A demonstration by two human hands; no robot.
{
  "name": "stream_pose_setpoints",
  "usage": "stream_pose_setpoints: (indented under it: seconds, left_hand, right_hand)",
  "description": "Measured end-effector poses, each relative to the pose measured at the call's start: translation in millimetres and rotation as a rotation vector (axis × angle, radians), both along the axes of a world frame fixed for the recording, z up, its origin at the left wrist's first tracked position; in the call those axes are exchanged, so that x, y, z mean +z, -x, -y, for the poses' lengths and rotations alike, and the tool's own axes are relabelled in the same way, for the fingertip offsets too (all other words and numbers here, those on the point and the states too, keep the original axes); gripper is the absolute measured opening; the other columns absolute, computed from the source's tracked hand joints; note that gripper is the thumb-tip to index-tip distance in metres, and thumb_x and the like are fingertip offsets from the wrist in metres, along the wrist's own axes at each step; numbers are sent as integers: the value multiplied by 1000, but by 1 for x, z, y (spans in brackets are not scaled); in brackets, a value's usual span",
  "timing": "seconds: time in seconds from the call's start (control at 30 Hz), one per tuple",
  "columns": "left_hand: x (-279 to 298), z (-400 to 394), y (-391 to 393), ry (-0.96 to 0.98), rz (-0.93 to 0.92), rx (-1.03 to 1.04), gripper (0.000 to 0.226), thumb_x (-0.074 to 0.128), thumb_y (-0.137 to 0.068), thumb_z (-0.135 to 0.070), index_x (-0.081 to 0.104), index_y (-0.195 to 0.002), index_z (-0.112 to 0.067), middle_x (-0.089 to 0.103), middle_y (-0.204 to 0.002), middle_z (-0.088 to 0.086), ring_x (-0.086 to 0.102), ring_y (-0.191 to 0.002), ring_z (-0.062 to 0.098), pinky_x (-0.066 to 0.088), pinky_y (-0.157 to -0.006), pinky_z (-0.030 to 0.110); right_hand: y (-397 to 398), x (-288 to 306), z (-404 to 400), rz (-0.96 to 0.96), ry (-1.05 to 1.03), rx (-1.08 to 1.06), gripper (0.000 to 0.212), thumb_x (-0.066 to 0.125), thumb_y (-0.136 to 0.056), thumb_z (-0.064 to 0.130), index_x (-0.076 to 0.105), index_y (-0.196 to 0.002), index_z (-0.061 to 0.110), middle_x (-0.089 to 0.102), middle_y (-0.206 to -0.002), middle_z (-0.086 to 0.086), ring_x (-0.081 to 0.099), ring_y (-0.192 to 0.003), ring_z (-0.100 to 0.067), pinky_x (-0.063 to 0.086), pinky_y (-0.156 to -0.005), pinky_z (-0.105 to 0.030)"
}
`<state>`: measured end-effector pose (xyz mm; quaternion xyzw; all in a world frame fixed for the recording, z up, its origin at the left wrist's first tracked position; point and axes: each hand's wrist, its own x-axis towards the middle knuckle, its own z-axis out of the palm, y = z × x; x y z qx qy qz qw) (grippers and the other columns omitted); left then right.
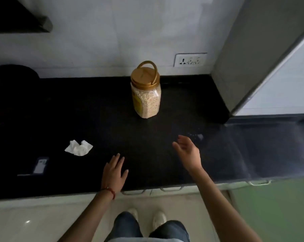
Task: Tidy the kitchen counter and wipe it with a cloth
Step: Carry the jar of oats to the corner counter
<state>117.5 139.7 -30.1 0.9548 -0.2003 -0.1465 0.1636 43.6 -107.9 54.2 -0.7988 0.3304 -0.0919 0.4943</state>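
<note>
The left hand (113, 172) lies palm down near the front edge of the dark surface (78, 110), fingers straight and spread; its grip is open and holds nothing. A red thread band (111, 191) circles that wrist, just at the front edge. The right hand (188, 151) is raised over the surface further right, turned on its side with the palm facing left and the fingers loosely extended; its grip is likewise open and empty. Whether it touches the surface cannot be told.

Left of the left hand, apart from it, a crumpled white cloth (78, 147) lies on the surface, toward the front. Beyond both hands, near the back edge by the wall, a clear jar (146, 98) of pale grains stands upright, with a gold lid (144, 79) and its carry handle raised. Well apart from both hands, a small flat dark object (40, 165) with a light label sits close to the front left edge; what it is cannot be made out. Just beyond the right hand a few small pale specks (199, 136) lie on the surface.

A wall socket (190, 59) sits above the back edge, right of the jar. A grey cabinet side (243, 58) rises at the right end of the surface.
</note>
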Motion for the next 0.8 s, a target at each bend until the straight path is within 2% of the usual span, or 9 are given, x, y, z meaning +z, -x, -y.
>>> stream_pose_setpoints:
  seconds: [0.07,0.17,0.27,0.33,0.43,0.53,0.67,0.7,0.8]
  left_hand:
    - [-5,-2,2,-17,24,5,50,48,-87,-32,47,-130,-8,39,-145,14,34,-136,31,29,-108,49]
    - [-10,-6,1,-62,19,-18,56,30,-85,-44,51,-125,-12,49,-138,12,46,-128,30,35,-100,46]
    - [-14,-10,-1,-62,31,-28,61,8,-92,-51,45,-128,-17,50,-137,8,37,-130,21,36,-100,43]
    - [-15,-10,-2,-62,30,-23,63,4,-91,-52,42,-129,-19,49,-138,6,33,-129,17,34,-105,39]
    - [-15,-11,-2,-60,22,-21,62,4,-91,-52,40,-130,-21,47,-139,4,34,-130,17,24,-114,35]
    - [-16,-11,-4,-106,43,-26,60,4,-91,-51,42,-128,-21,49,-137,3,31,-130,16,34,-103,43]
    - [-14,-9,-12,-71,25,-46,49,32,-84,-48,46,-124,-22,50,-136,4,28,-130,14,46,-97,47]
    - [-12,-7,-17,-16,19,-33,53,33,-83,-50,44,-126,-22,48,-138,5,26,-132,14,45,-99,46]
    - [7,7,-52,237,-43,90,71,27,-81,-65,38,-135,-19,35,-147,5,18,-138,13,25,-111,34]
  right_hand:
    - [-37,-1,0,30,11,51,54,67,-81,32,46,-128,16,58,-125,-5,56,-113,-15,44,-90,-25]
    - [-89,-2,-5,75,20,81,77,70,-77,35,27,-140,19,40,-143,-7,40,-131,-19,41,-105,-37]
    - [-134,-5,-12,99,28,44,96,74,-73,33,10,-144,22,22,-152,-6,23,-140,-20,31,-109,-37]
    - [-159,-7,-16,124,-3,6,107,77,-70,29,1,-145,25,13,-155,-5,14,-143,-21,25,-112,-40]
    - [-185,-9,-21,188,-56,-17,118,80,-65,26,-8,-144,27,6,-155,-6,8,-143,-23,20,-113,-43]
    - [-201,-11,-25,245,-63,-9,124,83,-61,24,-10,-143,27,5,-153,-6,7,-143,-24,18,-112,-42]
    - [-212,-14,-25,285,-45,-27,121,83,-62,23,-6,-144,24,10,-150,-9,14,-140,-23,21,-107,-36]
    - [-213,-15,-24,283,-23,-24,119,82,-62,24,-5,-144,24,12,-149,-9,16,-139,-22,22,-106,-35]
    - [-214,-16,-19,265,61,-12,114,81,-63,28,0,-144,24,18,-147,-7,21,-135,-17,27,-102,-31]
